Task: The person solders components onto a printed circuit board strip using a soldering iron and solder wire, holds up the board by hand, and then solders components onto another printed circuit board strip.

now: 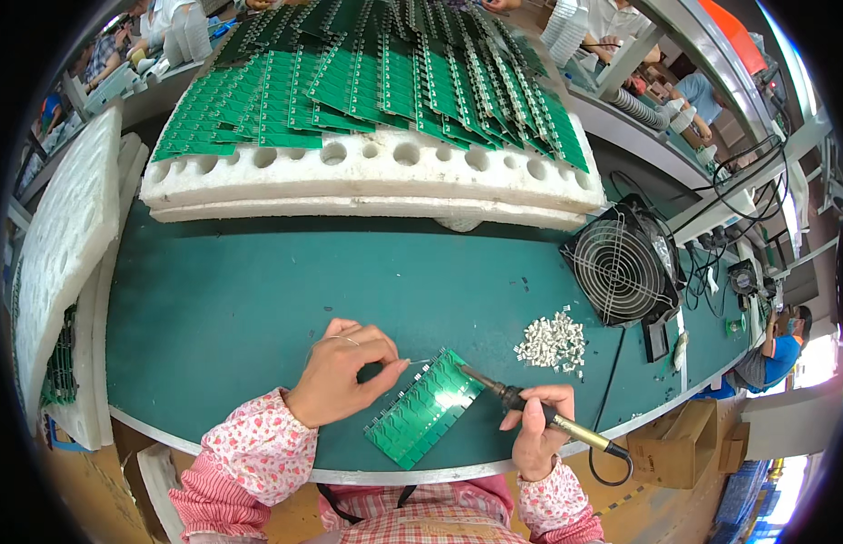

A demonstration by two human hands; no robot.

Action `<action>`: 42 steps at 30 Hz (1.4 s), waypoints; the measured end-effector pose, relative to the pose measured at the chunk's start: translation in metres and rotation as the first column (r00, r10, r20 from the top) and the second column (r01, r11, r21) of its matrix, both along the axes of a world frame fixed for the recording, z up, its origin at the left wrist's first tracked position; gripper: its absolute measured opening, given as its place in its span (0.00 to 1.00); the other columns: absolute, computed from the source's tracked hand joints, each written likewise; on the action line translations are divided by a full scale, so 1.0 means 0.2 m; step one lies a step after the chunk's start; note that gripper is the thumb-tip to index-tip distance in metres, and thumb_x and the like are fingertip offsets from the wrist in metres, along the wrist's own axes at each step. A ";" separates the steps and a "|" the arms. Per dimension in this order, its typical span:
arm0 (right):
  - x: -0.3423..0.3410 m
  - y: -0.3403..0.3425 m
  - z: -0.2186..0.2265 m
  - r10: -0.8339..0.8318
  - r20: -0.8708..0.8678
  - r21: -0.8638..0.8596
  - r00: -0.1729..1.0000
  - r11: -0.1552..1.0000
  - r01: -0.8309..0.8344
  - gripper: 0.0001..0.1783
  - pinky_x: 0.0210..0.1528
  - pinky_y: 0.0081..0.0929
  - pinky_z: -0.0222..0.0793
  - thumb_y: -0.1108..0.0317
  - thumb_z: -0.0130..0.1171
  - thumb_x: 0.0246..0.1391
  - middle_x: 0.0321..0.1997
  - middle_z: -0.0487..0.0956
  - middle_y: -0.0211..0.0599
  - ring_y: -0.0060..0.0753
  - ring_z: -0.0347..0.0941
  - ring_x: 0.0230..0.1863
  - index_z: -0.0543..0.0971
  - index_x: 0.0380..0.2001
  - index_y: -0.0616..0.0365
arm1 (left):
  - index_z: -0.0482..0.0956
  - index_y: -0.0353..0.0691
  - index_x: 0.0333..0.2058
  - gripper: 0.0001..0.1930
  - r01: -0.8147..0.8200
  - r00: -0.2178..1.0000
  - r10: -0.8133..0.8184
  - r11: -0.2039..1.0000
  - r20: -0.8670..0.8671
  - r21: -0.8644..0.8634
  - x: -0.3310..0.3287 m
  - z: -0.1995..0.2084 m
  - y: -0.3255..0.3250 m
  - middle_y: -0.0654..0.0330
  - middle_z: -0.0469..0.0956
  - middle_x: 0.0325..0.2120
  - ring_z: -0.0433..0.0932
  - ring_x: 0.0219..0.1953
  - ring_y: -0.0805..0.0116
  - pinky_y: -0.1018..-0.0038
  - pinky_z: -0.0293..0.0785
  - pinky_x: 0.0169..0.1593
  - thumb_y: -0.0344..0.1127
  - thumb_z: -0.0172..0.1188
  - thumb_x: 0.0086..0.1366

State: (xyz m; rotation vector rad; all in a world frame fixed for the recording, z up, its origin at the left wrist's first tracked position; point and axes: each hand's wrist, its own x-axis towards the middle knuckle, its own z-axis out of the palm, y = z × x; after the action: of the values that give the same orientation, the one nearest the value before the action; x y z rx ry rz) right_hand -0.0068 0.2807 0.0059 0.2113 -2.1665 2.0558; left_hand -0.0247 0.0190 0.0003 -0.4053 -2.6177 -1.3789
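A green circuit board panel [426, 412] lies tilted on the green tabletop near the front edge, with a row of small parts along its upper left side. My right hand [539, 431] grips a soldering iron [580, 433], whose tip reaches the board's upper corner. To the left of the board, my left hand [349, 372] pinches a thin solder wire [419, 361] between thumb and forefinger. The wire's end points at that same corner, and a loop of it shows over the back of the hand. Whether tip and wire touch is too small to tell.
Small white connectors [550, 343] lie heaped right of the board. Behind them stands a black fan [618, 263] with cables. Overlapping green boards [376, 82] rest on a white foam slab [367, 189] at the back. More foam sheets [68, 245] lean at left. Co-workers sit farther off.
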 end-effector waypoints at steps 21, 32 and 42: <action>-0.05 -0.01 -0.02 0.233 -0.191 0.303 0.954 0.938 -0.169 0.07 0.21 0.22 0.70 0.75 0.63 0.50 0.19 0.80 0.32 0.25 0.77 0.17 0.74 0.30 0.58 | 0.71 0.45 0.19 0.10 0.087 0.993 -0.096 0.990 -0.073 -0.115 -0.03 0.00 0.05 0.70 0.72 0.26 0.70 0.29 0.71 0.70 0.56 0.45 0.34 0.64 0.54; -0.05 -0.01 -0.01 0.262 -0.226 0.324 0.938 0.928 -0.182 0.07 0.21 0.22 0.70 0.74 0.63 0.51 0.18 0.80 0.31 0.26 0.77 0.17 0.74 0.30 0.59 | 0.72 0.45 0.18 0.10 0.075 0.992 -0.088 0.987 -0.090 -0.140 -0.02 0.00 0.05 0.70 0.74 0.27 0.69 0.29 0.71 0.71 0.56 0.44 0.32 0.66 0.52; -0.04 -0.01 -0.02 0.235 -0.241 0.314 0.942 0.937 -0.153 0.06 0.21 0.22 0.71 0.73 0.62 0.52 0.17 0.79 0.31 0.27 0.77 0.17 0.75 0.31 0.60 | 0.73 0.44 0.19 0.10 0.071 0.994 -0.081 0.990 -0.079 -0.120 -0.02 0.00 0.04 0.69 0.74 0.26 0.70 0.28 0.70 0.72 0.57 0.43 0.32 0.66 0.53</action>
State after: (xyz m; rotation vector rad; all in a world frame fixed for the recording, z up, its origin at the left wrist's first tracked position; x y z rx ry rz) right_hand -0.0156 0.2789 0.0014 0.7304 -2.3339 1.6576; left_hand -0.0288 0.0278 -0.0004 -0.5716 -2.6477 -1.2051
